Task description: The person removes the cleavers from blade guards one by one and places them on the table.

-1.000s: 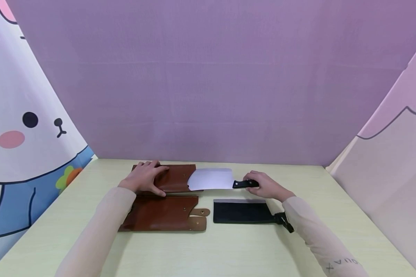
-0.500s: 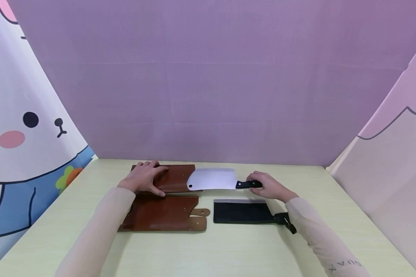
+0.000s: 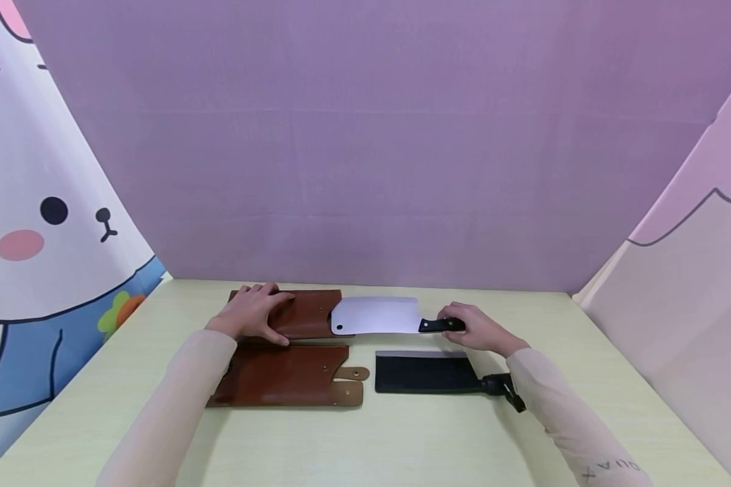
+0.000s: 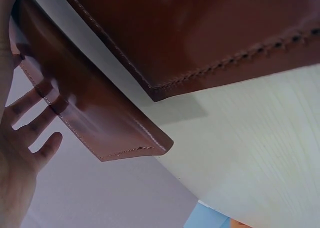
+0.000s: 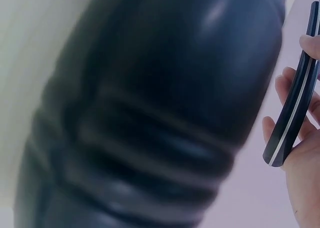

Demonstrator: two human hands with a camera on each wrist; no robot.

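Observation:
My right hand (image 3: 472,327) grips the black riveted handle (image 3: 441,325) of a cleaver. The cleaver's silver blade (image 3: 378,315) points left, its holed corner in sight at the mouth of the far brown leather knife sheath (image 3: 307,314). Whether any of the blade is still inside, I cannot tell. Across that sheath lies my left hand (image 3: 252,312), thumb at the near edge and fingers at the far one. The left wrist view shows its fingers (image 4: 37,120) against the stitched edge. In the right wrist view, fingers and thumb hold the handle (image 5: 295,112).
A second brown leather sheath (image 3: 280,375) with snap straps lies nearer on the pale table (image 3: 365,446). Right of it is a black-bladed cleaver (image 3: 426,373), its handle partly behind the right sleeve. A purple backdrop (image 3: 365,149) rises behind.
My right hand has moved right with the cleaver, and the hole in its blade has come fully into view at the sheath's mouth. The left hand has barely shifted left with the sheath.

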